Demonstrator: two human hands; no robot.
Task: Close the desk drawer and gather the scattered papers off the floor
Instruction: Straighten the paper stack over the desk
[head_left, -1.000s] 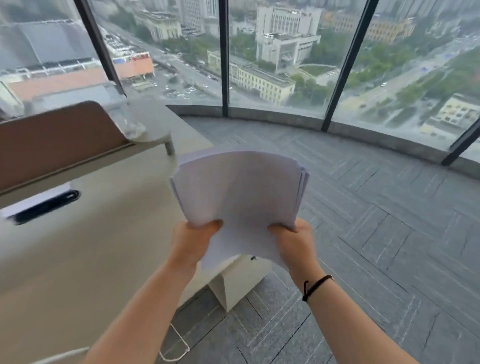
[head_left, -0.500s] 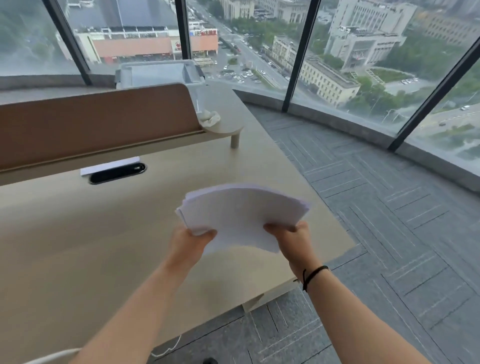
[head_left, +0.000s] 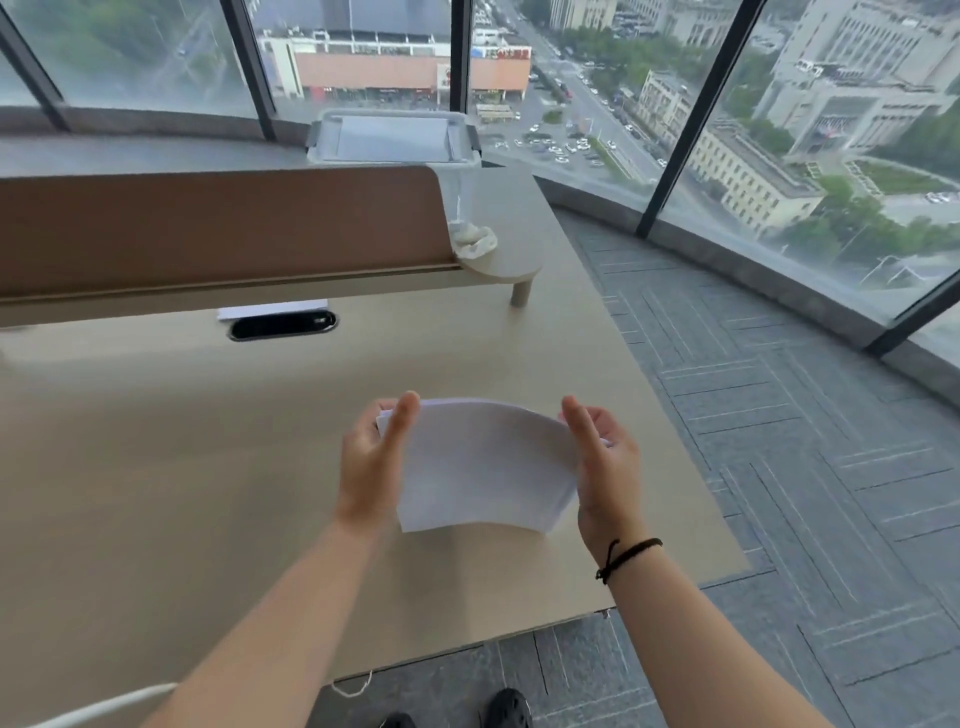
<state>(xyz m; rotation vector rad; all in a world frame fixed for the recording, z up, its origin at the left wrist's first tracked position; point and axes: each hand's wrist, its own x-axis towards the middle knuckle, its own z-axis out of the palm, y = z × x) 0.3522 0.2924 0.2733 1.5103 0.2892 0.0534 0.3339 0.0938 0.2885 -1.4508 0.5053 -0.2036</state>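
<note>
Over the near right part of the pale wooden desk, a stack of white papers sits between two bare hands. Its long axis runs away from the person toward the window, the near short edge bowed toward the body and the far edge arched between the fingertips; whether its underside rests on the wood or is lifted slightly cannot be told.

The left hand presses flat against the stack's left long edge, fingers straight and extended, thumb side up. The right hand mirrors it on the right long edge, palm inward, fingers straight. Neither hand curls around the sheets; both squeeze the pile from its sides with open, flattened palms. A thin black band circles the right wrist.

Farther back on the desk, a dark oval cable slot lies in the surface, with a white slip just behind it. A brown divider panel stands along the rear, and a small raised shelf with a crumpled white cloth sits at its right end. Behind the panel is a clear plastic bin with a lid.

Grey patterned carpet covers the floor to the right, and the toe of a black shoe shows below the desk's near edge.
</note>
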